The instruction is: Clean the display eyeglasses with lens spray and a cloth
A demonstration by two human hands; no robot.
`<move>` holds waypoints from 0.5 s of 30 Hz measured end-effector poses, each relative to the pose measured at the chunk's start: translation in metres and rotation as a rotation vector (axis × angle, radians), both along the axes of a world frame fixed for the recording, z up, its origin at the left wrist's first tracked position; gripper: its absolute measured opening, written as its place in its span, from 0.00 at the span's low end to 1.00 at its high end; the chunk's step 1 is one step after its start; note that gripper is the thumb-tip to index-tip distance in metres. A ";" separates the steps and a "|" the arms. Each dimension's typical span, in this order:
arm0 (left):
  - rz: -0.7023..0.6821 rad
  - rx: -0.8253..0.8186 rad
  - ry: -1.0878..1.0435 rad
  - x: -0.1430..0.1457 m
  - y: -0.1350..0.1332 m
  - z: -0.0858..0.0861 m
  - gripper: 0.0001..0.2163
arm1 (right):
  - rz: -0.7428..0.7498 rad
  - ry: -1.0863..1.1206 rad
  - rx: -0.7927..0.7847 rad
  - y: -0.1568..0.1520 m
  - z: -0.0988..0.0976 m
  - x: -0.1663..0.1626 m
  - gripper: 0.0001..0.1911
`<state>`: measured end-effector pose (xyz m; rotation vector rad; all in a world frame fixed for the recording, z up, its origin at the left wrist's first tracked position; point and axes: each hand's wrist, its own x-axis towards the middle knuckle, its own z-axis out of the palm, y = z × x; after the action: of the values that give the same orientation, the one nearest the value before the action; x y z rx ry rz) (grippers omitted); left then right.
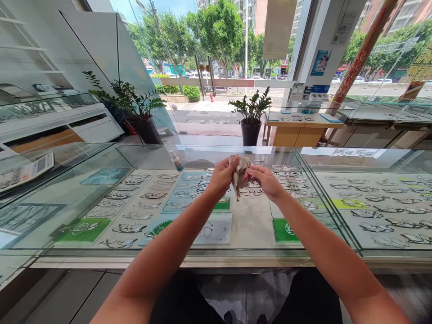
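Note:
Both arms reach forward over a glass display counter (249, 225). My left hand (223, 174) is closed on a crumpled greyish-beige cloth (239, 177), its thumb on top. From the other side my right hand (265, 178) pinches the same cloth between thumb and fingers. The cloth's lower end hangs between the hands. Whether something lies inside its folds is hidden. To the left of my hands, a small white spray bottle (176, 160) with a blue-green label stands on the glass.
Rows of eyeglasses (153, 195) lie under the glass, with green cards (84, 229) among them. Another glass case (381, 202) adjoins on the right. Beyond the counter stand two potted plants (250, 130), a wooden display table (300, 128) and large windows. A printed sheet (29, 173) lies at left.

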<state>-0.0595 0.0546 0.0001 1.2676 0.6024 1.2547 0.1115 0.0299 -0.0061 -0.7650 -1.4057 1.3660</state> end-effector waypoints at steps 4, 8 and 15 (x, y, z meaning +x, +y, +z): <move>-0.078 -0.050 -0.020 -0.001 -0.001 0.002 0.24 | -0.013 0.025 -0.026 0.001 0.001 0.004 0.18; -0.043 -0.063 -0.016 0.000 -0.004 0.001 0.26 | -0.003 0.064 -0.060 0.001 0.000 0.002 0.20; 0.049 0.023 0.016 0.005 -0.009 0.003 0.22 | 0.049 -0.002 0.018 -0.002 -0.005 -0.007 0.21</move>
<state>-0.0543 0.0455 0.0031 1.2903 0.6351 1.2960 0.1045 0.0274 -0.0106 -0.7245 -1.4449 1.3893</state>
